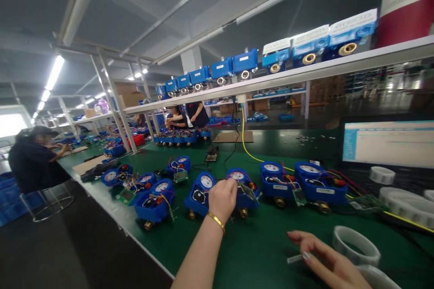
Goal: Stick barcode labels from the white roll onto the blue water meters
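Pale strip (pixel 294 259) held over the green bench (pixel 267 253), beside a label roll (pixel 365 257).
By the right hand (pixel 327 259), the strip is held in a narrow pinch at the thumb tip. The left hand (pixel 223 198) is curled between a blue unit (pixel 196 194) and a wired unit (pixel 249 195), both partly covered; its fingertips are hidden, so whether anything is gripped cannot be told.

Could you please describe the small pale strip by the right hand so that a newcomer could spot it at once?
Start at the green workbench and look lower right, to the right hand. The small pale strip juts left from the tip of its thumb. Unlike the round white rolls farther right, it is narrow and straight.
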Demonstrator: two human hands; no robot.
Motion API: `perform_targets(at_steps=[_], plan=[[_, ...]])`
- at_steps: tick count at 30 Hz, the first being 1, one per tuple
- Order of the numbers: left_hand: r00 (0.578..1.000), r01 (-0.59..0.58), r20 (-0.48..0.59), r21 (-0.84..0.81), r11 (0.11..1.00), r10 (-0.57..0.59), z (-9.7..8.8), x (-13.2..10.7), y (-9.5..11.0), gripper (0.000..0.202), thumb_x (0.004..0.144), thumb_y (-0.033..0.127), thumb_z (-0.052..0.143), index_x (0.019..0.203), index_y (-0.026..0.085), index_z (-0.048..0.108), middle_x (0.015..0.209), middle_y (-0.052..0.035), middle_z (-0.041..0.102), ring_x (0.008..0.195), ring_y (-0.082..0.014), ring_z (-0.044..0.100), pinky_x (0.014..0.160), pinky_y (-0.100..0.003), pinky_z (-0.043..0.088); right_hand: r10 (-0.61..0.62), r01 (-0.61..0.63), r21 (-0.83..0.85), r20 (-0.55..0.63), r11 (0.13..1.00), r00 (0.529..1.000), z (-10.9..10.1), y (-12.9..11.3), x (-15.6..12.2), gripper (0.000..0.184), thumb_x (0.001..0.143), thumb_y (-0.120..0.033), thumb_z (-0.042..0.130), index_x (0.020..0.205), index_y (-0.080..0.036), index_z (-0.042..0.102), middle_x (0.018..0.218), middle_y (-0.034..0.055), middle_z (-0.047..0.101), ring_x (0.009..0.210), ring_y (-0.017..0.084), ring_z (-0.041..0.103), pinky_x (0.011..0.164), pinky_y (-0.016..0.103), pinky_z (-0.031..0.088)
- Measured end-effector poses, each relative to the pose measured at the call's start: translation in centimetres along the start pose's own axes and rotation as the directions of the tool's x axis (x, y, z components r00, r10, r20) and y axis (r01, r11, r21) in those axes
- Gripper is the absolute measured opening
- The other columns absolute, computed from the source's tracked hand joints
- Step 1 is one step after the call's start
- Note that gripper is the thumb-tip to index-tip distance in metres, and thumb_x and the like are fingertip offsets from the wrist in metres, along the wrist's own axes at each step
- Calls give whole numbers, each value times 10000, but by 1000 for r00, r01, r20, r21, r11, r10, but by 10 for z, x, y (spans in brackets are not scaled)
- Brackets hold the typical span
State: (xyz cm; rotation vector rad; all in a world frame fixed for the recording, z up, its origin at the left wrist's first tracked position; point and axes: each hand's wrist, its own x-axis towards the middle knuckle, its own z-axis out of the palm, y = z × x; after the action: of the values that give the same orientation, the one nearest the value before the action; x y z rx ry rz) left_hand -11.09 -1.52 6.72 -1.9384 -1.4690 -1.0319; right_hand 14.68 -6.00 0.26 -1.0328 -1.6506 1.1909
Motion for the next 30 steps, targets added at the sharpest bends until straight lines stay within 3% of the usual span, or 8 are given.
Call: perform_targets(at_steps=[3, 8, 13, 18, 30], plan=[[983, 170, -67, -43, 985, -173, 14, 4, -9, 209, 899, 229, 430, 799, 179, 607, 580, -28, 637, 540, -164, 612, 504, -235, 418, -42, 38, -37, -114, 999, 993, 3, -1, 5, 422, 675, -632, 585, 640, -212, 593, 1101, 152, 622, 1111, 355, 531, 970, 515, 384], [949, 278, -95, -201, 939, -301, 28, 5, -19, 187, 890, 230, 443, 801, 181, 600, 607, -9, 672, 564, -147, 643, 514, -208, 406, -64, 61, -18, -224, 998, 973, 21, -8, 27, 358, 699, -555, 603, 652, -200, 592, 1131, 160, 598, 1098, 338, 535, 965, 522, 367], [943, 281, -84, -321, 904, -323, 27, 3, -23, 174, 892, 244, 455, 808, 190, 598, 645, 21, 697, 601, -123, 661, 550, -191, 433, -121, 144, 37, -358, 989, 926, 63, -25, 66, 263, 681, -458, 613, 637, -200, 603, 1225, 155, 527, 1193, 329, 451, 961, 482, 362], [939, 279, -90, -360, 890, -331, 29, 0, -25, 182, 890, 255, 465, 794, 187, 603, 655, 17, 699, 611, -124, 661, 569, -198, 435, -86, 134, 80, -442, 988, 893, 99, -17, 95, 196, 650, -395, 615, 649, -199, 625, 1306, 152, 442, 1223, 326, 407, 902, 455, 402], [933, 300, -89, -342, 890, -349, 35, -2, -23, 198, 888, 285, 475, 809, 182, 625, 665, -2, 697, 641, -135, 657, 607, -207, 422, -151, 175, -12, -568, 985, 809, 113, -12, 103, 179, 694, -373, 594, 702, -197, 628, 1282, 132, 449, 1204, 294, 427, 880, 435, 435]])
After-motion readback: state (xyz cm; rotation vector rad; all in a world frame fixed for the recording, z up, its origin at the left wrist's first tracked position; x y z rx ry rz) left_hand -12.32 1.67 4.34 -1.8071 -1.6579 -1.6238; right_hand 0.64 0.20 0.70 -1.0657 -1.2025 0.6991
